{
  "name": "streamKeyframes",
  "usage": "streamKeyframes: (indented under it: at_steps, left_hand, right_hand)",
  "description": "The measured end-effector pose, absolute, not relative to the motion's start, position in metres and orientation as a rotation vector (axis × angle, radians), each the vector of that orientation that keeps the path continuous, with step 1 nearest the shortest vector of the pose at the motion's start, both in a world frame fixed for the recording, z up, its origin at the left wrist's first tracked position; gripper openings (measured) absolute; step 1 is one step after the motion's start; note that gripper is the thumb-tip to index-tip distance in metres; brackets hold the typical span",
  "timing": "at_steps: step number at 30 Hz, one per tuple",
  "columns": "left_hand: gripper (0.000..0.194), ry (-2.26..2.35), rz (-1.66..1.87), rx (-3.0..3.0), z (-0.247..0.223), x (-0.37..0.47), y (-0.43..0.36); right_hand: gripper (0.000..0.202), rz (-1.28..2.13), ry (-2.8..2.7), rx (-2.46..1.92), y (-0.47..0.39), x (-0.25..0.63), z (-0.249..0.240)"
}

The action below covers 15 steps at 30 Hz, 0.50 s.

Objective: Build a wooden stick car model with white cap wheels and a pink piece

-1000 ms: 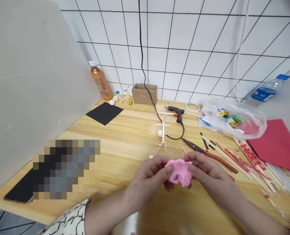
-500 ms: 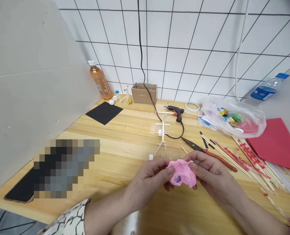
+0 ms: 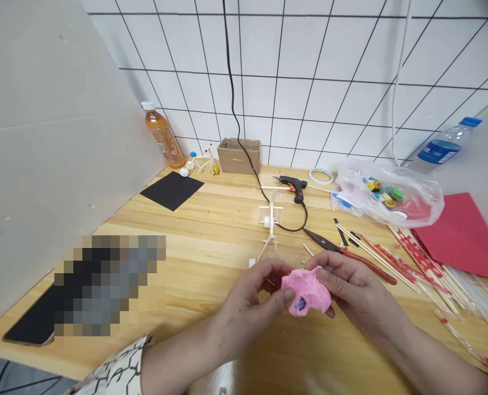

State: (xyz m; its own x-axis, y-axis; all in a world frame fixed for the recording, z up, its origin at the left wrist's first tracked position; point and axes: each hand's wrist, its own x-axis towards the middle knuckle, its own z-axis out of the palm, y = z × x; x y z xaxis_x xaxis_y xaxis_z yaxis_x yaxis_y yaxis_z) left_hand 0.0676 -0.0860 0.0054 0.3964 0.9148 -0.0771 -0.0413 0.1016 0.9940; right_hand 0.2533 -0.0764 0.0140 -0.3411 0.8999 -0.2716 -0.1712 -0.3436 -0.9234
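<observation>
A lump of soft pink clay (image 3: 309, 288), with a dark blue-purple spot low on its left side, is held up over the near part of the table. My left hand (image 3: 256, 299) grips its left edge, thumb in front and fingers curled behind. On the other side my right hand (image 3: 353, 288) pinches the clay between thumb and fingers. Just beyond the hands stands a small frame of wooden sticks (image 3: 272, 219) with white bottle-cap wheels; its near end is partly hidden by my left hand.
Right of the hands lie red-handled pliers (image 3: 351, 258), wooden sticks (image 3: 425, 260) and red card (image 3: 466, 236). Farther back are a glue gun (image 3: 295, 186), a tape roll (image 3: 321, 175), a plastic bag of caps (image 3: 425, 203) and a cardboard box (image 3: 239, 156). Black card (image 3: 172, 190) lies left.
The fingers of my left hand have bent up and loosened a little, and the clay has turned slightly. The camera view has shifted a bit.
</observation>
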Motion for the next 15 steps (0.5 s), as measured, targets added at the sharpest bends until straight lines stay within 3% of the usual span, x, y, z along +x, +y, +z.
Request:
streamKeyframes:
  at_steps: [15]
  left_hand:
    - [0.022,0.808,0.690,0.967,0.0087,0.0722,-0.0862]
  right_hand:
    - [0.020,1.554,-1.397,-1.219,-0.0854,0.2496,0.0188]
